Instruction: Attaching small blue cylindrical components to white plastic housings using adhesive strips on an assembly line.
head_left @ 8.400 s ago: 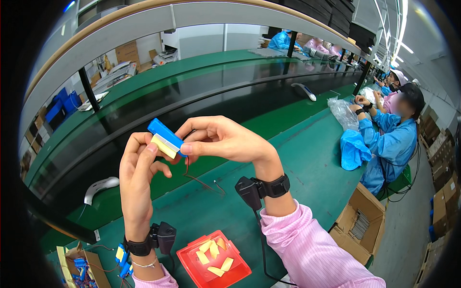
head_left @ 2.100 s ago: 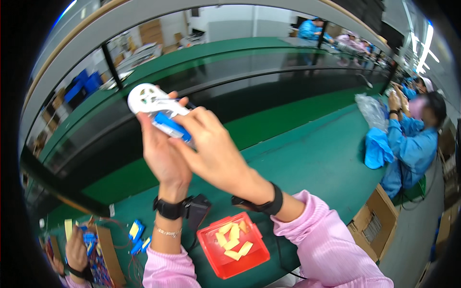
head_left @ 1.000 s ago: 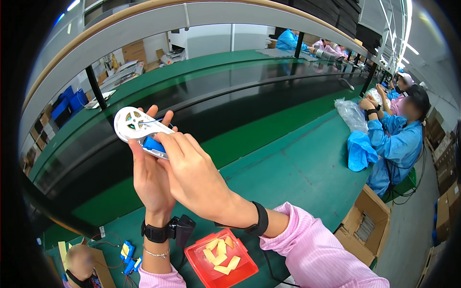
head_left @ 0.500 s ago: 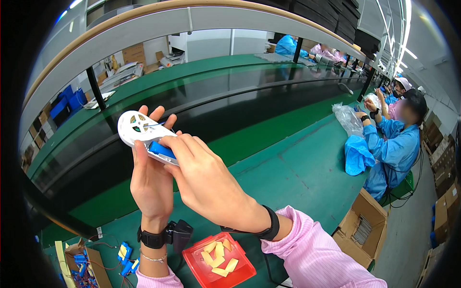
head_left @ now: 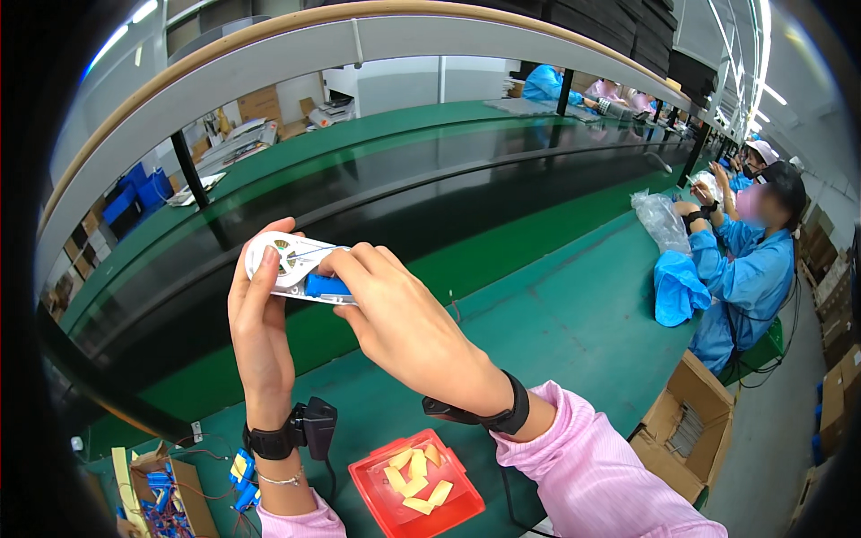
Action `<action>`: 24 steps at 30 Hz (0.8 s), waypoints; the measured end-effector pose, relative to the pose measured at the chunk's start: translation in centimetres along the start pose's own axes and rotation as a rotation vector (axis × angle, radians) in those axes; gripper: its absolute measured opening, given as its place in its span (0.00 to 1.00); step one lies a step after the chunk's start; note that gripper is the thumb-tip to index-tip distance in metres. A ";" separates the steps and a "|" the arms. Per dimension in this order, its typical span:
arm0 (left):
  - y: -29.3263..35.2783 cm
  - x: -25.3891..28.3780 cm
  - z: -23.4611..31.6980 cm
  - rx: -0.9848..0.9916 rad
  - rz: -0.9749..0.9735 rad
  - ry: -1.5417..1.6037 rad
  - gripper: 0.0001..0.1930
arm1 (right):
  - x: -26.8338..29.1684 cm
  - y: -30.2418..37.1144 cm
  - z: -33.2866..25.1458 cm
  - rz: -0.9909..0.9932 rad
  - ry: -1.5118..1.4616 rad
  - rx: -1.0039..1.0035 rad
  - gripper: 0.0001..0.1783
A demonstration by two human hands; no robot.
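Past the far edge of the green table (head_left: 574,314) runs a dark, glossy belt (head_left: 404,170), with a pale wall (head_left: 395,87) behind. A grey shelf (head_left: 269,61) on black posts (head_left: 188,166) spans overhead, edged in tan. Beyond the table's right edge, grey floor (head_left: 773,394) runs beside stacked cartons (head_left: 841,359), and bright strip lights (head_left: 765,54) glow under the grey ceiling (head_left: 816,117).

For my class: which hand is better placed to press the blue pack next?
Right hand, probably: its fingers are at the blue pack; the left hand holds the white casing by its round end.
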State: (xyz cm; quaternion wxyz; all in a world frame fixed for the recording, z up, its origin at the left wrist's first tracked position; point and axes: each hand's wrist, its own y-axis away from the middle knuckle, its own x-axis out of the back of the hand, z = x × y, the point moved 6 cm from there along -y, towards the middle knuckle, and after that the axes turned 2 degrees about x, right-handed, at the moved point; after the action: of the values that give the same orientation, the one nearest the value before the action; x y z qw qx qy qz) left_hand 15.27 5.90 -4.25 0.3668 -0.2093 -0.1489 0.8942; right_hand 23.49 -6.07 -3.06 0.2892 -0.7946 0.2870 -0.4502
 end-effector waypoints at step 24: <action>-3.3 11.5 -4.9 0.331 0.161 -0.569 0.17 | 5.1 -0.7 -0.5 0.170 0.095 0.073 0.15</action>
State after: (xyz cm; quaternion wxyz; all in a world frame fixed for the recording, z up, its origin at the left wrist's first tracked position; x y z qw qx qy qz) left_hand 12.21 17.02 -10.19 0.2678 0.1000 -0.0811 0.9548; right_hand 25.39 -9.36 0.47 0.3411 -0.7339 0.3505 -0.4714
